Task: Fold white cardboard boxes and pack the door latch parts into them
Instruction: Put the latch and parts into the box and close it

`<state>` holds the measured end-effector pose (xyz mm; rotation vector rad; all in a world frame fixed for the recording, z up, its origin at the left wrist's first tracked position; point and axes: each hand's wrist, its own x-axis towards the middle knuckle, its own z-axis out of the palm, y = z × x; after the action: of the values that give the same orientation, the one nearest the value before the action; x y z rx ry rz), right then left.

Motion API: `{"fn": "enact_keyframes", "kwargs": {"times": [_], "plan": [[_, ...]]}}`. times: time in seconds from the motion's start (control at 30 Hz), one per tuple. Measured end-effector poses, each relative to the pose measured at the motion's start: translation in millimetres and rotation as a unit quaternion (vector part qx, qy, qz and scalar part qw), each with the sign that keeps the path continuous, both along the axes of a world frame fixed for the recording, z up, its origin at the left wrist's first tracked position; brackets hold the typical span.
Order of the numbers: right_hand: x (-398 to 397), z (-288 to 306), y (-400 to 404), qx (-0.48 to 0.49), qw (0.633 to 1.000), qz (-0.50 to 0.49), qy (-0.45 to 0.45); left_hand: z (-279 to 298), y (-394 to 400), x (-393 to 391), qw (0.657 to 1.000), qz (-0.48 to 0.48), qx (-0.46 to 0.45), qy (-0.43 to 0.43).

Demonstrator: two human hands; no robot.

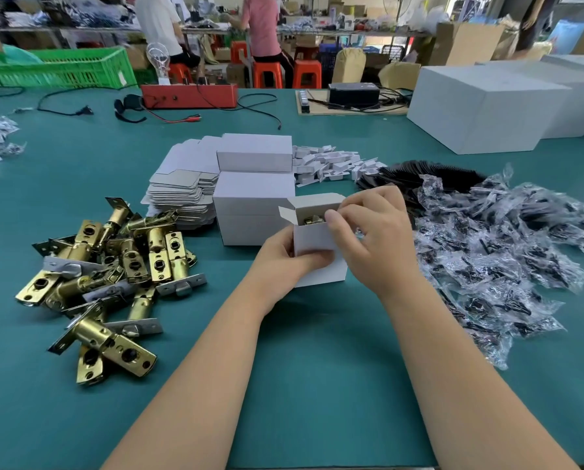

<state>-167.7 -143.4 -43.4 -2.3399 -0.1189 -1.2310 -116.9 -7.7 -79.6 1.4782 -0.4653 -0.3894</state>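
Tabletop (300, 368): teal mat, smooth and matte. I take it as the sorting surface, with stock fanned around my working spot at centre so each kind sits within reach.

Large white cartons (480, 106), at 2 o'clock: plain, square-edged, well apart from my hands; likely outer packing for finished boxes.

Bagged hardware (507, 252), at 3 o'clock: a loose heap of crinkled clear plastic bags with small dark parts inside. Contents too small to name.

Door latch parts (114, 266), at 9 o'clock: a tangled pile of brass-coloured cylinders with flat, silver-grey faceplates, shiny and hard-edged. Piled on my left, I judge, for quick picking.

Flat box blanks (178, 191), at 11 o'clock: a stack of unfolded white card, die-cut with rounded tabs.

Closed white boxes (253, 205), at 12 o'clock: stacked just behind my work, apparently finished.

Small card inserts (331, 164), at 1 o'clock: a scatter of folded white pieces.

Open white box (312, 239), at centre: thin matte cardboard, standing upright on the tabletop, top flaps open, a brass latch (312, 219) showing inside.

Left hand (283, 259): fingers wrapped round the box's lower body, steadying it.

Right hand (372, 239): fingers curled at the box's top right edge, pinching a flap; I judge I am about to fold the top closed.
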Motion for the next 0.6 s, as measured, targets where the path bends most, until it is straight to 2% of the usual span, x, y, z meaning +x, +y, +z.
{"fn": "enact_keyframes", "kwargs": {"times": [0.23,0.4,0.5,0.57,0.6], "plan": [[3.8,-5.9,4.2,0.030,0.997,-0.069,0.032,8.0,2.5,-1.7,0.989,-0.062,-0.120,0.067],[3.2,-5.9,8.2,0.164,0.982,0.026,0.093,17.0,3.4,0.8,0.976,-0.059,-0.177,0.111],[3.0,-5.6,10.8,0.311,0.947,0.031,0.075,17.3,4.4,2.3,0.976,-0.048,-0.169,0.128],[4.1,-2.8,10.9,0.425,0.902,0.038,0.069,18.1,4.0,2.4,0.982,-0.049,-0.142,0.111],[5.5,-1.3,8.5,0.492,0.867,0.049,0.066,18.8,3.4,1.9,0.986,-0.045,-0.126,0.099]]}}
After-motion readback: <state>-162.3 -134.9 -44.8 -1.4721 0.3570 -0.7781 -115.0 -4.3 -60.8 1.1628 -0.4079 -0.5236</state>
